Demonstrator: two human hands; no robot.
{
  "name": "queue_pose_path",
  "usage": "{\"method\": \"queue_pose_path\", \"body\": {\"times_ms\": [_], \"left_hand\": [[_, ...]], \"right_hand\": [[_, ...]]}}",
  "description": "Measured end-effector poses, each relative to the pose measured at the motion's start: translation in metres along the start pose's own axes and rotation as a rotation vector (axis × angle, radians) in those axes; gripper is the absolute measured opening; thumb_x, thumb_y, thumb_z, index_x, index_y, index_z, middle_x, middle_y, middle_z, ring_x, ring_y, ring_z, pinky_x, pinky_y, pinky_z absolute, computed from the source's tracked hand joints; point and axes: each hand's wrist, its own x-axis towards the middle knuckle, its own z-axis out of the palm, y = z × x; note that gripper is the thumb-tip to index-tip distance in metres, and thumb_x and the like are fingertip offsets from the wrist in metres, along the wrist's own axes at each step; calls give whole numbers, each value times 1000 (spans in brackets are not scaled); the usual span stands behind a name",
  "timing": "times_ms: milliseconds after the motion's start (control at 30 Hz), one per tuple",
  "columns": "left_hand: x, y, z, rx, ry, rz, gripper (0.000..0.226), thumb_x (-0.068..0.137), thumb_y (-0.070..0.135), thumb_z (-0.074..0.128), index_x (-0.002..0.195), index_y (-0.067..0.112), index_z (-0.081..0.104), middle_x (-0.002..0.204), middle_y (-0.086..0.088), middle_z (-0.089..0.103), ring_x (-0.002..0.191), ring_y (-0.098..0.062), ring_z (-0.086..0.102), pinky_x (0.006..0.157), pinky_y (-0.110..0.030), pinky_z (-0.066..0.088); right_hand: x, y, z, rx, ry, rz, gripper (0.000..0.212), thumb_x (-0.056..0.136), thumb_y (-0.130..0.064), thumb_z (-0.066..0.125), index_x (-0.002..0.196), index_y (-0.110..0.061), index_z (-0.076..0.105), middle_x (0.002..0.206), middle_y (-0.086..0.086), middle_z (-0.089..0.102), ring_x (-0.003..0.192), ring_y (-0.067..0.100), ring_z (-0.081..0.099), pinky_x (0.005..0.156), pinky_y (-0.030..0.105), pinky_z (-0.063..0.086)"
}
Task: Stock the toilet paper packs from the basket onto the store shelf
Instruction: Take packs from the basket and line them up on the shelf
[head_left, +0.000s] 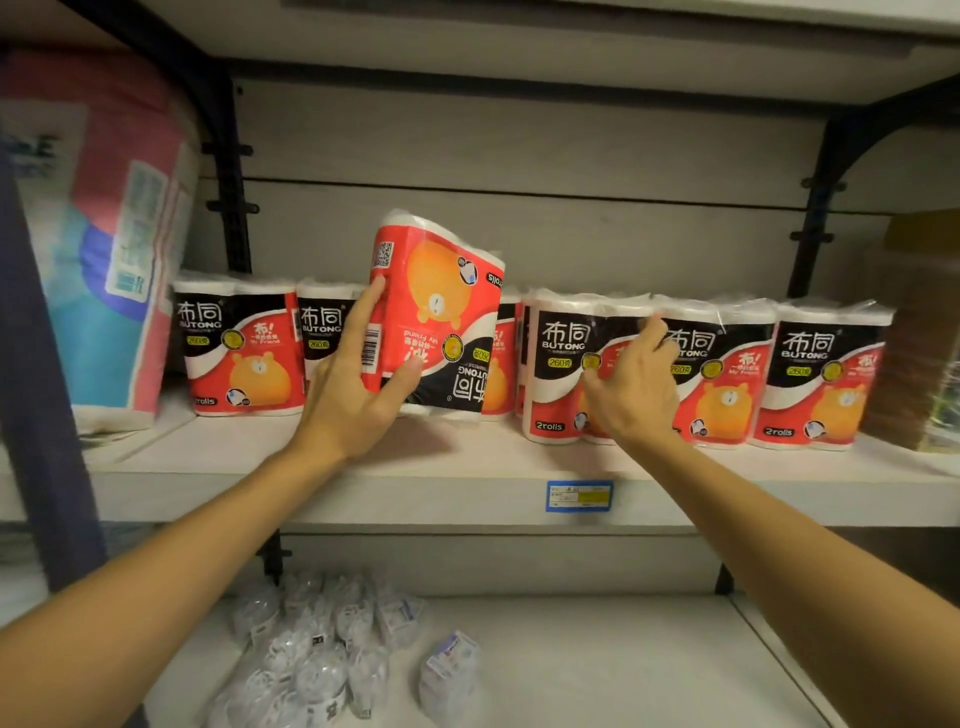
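Observation:
My left hand (358, 379) grips a red, black and white toilet paper pack (436, 312), held upside down and tilted just above the white shelf (467, 483). It hangs in front of a gap in a row of matching upright packs. Two packs (244, 348) stand to its left. Three more (826, 374) stand to its right. My right hand (631, 384) rests with spread fingers against the front of the pack (558, 358) just right of the gap. The basket is out of view.
A large pink and blue wrapped bundle (104, 234) leans at the shelf's left end. A brownish package (919, 332) stands at the right end. Black brackets (228, 171) flank the bay. Small clear-wrapped items (322, 654) lie on the lower shelf. A blue price tag (579, 496) marks the shelf edge.

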Motion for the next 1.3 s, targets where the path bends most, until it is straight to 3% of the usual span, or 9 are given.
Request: {"method": "queue_pose_path", "body": {"times_ms": [200,333,500,633,800,933,1067,1200,1300], "left_hand": [[-7,13,-8,36,-8,-13,92,83,40,68,150,23,8,132,11,37,96,19,50,74,-4,41],[-10,18,-23,62,-63,17,94,77,47,68,148,24,12,120,22,44,93,19,54,73,-6,47],[-3,30,-46,172,-88,78,101,67,32,83,145,29,18,106,20,57,84,-2,66,76,-24,55],[6,41,-57,275,-7,151,102,60,39,85,143,19,29,114,5,44,99,-7,48,81,-16,39],[12,62,-61,208,0,207,87,62,35,85,131,19,36,117,5,47,108,-12,49,85,-19,39],[10,60,-68,195,-64,267,95,60,37,87,136,19,33,120,6,44,107,-11,49,81,-8,37],[14,54,-73,166,-14,284,95,58,38,89,134,14,36,123,-1,38,107,-14,49,84,-6,41],[19,50,-77,119,27,226,75,68,35,85,126,12,42,121,-2,45,108,-11,47,85,-2,37],[18,40,-82,170,81,246,63,78,34,77,126,11,44,122,1,43,110,-5,42,89,1,28]], "right_hand": [[5,-44,-28,247,-43,-374,63,86,-29,70,137,-13,36,131,11,42,110,18,48,88,29,47],[9,-82,-48,292,-94,-562,80,81,-36,73,144,-18,29,138,10,37,121,21,43,97,37,47],[5,-114,-72,-161,-72,-1021,109,67,-45,80,149,-24,11,150,18,28,133,37,30,102,54,40],[-19,-130,-71,-431,2,-1222,120,59,-66,77,152,-15,21,148,18,37,134,39,34,105,56,27],[-43,-138,-56,-522,-21,-1145,125,58,-72,75,153,-14,18,124,11,56,112,31,51,98,47,32],[-58,-143,-50,-267,-188,-995,123,63,-67,75,154,-21,7,130,8,52,103,26,50,89,40,40],[-60,-156,-47,-169,-230,-961,122,65,-53,82,151,-34,-1,133,10,51,100,33,57,81,49,52],[-55,-159,-42,-177,-164,-878,88,72,-51,76,142,-39,25,121,7,56,99,33,59,77,49,53],[-50,-144,-32,10,-167,-651,65,73,-46,76,127,-29,43,115,9,60,99,30,57,81,47,52]]}}
